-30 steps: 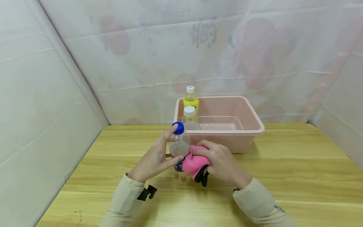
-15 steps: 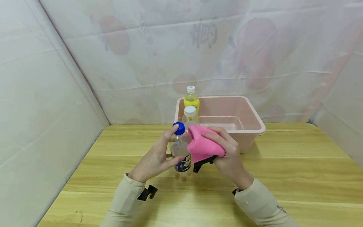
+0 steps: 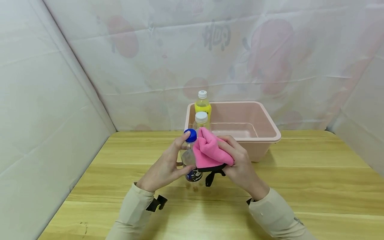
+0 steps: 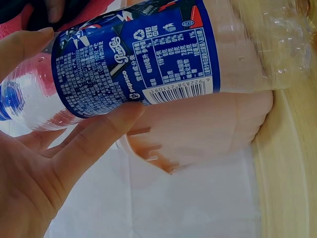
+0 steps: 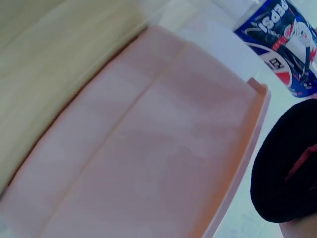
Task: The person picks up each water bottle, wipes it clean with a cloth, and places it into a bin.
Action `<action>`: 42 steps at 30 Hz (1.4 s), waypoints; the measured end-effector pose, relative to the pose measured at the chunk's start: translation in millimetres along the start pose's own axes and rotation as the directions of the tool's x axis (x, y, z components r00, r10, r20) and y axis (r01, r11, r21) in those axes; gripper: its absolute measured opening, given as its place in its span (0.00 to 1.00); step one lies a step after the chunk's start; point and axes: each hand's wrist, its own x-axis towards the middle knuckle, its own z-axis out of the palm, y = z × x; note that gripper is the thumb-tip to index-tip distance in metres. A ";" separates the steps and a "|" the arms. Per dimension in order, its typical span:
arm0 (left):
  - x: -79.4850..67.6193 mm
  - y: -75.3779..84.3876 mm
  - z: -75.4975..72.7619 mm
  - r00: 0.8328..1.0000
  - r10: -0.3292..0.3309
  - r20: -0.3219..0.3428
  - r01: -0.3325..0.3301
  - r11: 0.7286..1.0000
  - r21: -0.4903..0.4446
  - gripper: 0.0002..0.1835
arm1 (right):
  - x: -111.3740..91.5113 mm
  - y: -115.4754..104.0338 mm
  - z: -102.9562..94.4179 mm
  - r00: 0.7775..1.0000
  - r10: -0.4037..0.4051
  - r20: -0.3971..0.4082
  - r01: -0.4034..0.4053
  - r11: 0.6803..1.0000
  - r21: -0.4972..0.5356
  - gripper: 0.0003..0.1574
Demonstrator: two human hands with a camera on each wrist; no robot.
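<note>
A clear plastic Pepsi bottle (image 3: 194, 176) with a blue cap (image 3: 190, 135) stands upright in front of the basin. My left hand (image 3: 165, 168) grips it from the left, one finger over the cap and the thumb low near the label. Its blue label (image 4: 133, 59) fills much of the left wrist view. My right hand (image 3: 241, 165) holds a bunched pink cloth (image 3: 211, 151) with black trim and a black strap against the bottle's right side. The cloth hides part of the bottle's shoulder. In the right wrist view the cloth's black trim (image 5: 275, 163) shows below the label.
A pale pink plastic basin (image 3: 261, 146) sits at the back of the wooden table (image 3: 315, 186). In its left end stand a yellow-labelled bottle (image 3: 203, 108) and another bottle with a white cap (image 3: 201, 116). Pale fabric walls (image 3: 168, 66) surround the table.
My right hand has lifted the pink cloth from beside the bottle's label up to its shoulder, and the cloth has changed its folds. The left hand and bottle stay nearly in place.
</note>
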 end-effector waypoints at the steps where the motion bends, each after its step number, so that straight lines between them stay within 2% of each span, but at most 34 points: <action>1: 0.1 -0.1 0.0 1.000 0.000 0.001 0.000 1.000 -0.002 0.54 | 0.0 -0.1 -0.8 1.000 -0.001 0.010 0.001 1.000 -0.011 0.41; 5: 0.2 -0.7 0.1 1.000 0.004 -0.004 -0.004 1.000 -0.006 0.54 | -0.3 0.2 -4.9 0.996 0.017 0.082 -0.010 0.997 -0.076 0.39; 8: -0.2 -0.4 0.0 1.000 0.000 -0.009 0.000 1.000 -0.001 0.53 | -1.7 1.8 -8.1 0.985 0.046 0.167 -0.022 0.989 -0.146 0.34; 10: -0.3 0.1 -0.2 1.000 -0.003 -0.008 0.003 1.000 0.011 0.53 | -3.4 2.9 -9.6 0.968 0.074 0.239 -0.029 0.982 -0.189 0.32; 12: -0.4 0.6 -0.3 1.000 -0.005 -0.008 0.005 1.000 0.024 0.52 | -5.9 4.7 -9.3 0.941 0.102 0.322 -0.025 0.972 -0.234 0.29; 15: -1.1 1.3 -0.6 1.000 -0.008 -0.009 0.008 0.999 0.037 0.51 | -10.1 6.7 -7.3 0.875 0.162 0.456 -0.029 0.958 -0.284 0.29; 18: -1.8 1.8 -0.8 1.000 -0.009 -0.014 0.009 0.999 0.049 0.51 | -15.2 8.8 -2.9 0.772 0.236 0.590 -0.022 0.938 -0.346 0.29; 21: -2.1 2.2 -1.2 1.000 -0.001 -0.021 0.002 0.997 0.072 0.52 | -21.7 10.3 2.7 0.666 0.301 0.683 -0.018 0.921 -0.388 0.28; 22: -2.2 2.2 -1.2 1.000 0.001 -0.023 0.001 0.997 0.075 0.52 | -23.6 10.8 4.4 0.641 0.316 0.700 -0.017 0.917 -0.398 0.27; 24: -2.2 2.3 -1.3 1.000 0.001 -0.026 0.000 0.997 0.075 0.52 | -26.3 11.6 6.6 0.614 0.335 0.715 -0.023 0.913 -0.408 0.25; 26: -2.3 2.4 -1.4 1.000 -0.003 -0.029 0.005 0.998 0.068 0.52 | -27.5 12.2 7.2 0.611 0.344 0.714 -0.038 0.912 -0.408 0.26; 30: -2.7 3.0 -1.7 0.999 -0.018 -0.028 0.020 0.998 0.060 0.52 | -26.7 11.9 5.6 0.618 0.339 0.709 -0.033 0.913 -0.407 0.26; 34: -3.0 3.8 -1.8 0.999 -0.031 -0.023 0.032 0.998 0.059 0.52 | -23.6 10.9 2.3 0.640 0.331 0.693 -0.038 0.915 -0.401 0.29; 36: -3.2 4.0 -1.8 0.999 -0.034 -0.021 0.035 0.997 0.062 0.52 | -21.5 10.1 0.2 0.665 0.319 0.675 -0.044 0.919 -0.392 0.31; 38: -3.2 3.9 -1.7 0.999 -0.033 -0.019 0.035 0.997 0.065 0.52 | -18.9 8.6 -2.0 0.700 0.299 0.649 -0.048 0.926 -0.375 0.32; 40: -3.2 3.5 -1.7 0.999 -0.030 -0.019 0.031 0.998 0.063 0.52 | -15.8 6.5 -3.8 0.750 0.258 0.609 -0.043 0.938 -0.344 0.32; 42: -3.1 2.8 -1.7 1.000 -0.021 -0.021 0.023 0.998 0.065 0.52 | -12.3 4.3 -5.2 0.811 0.199 0.550 -0.026 0.952 -0.306 0.32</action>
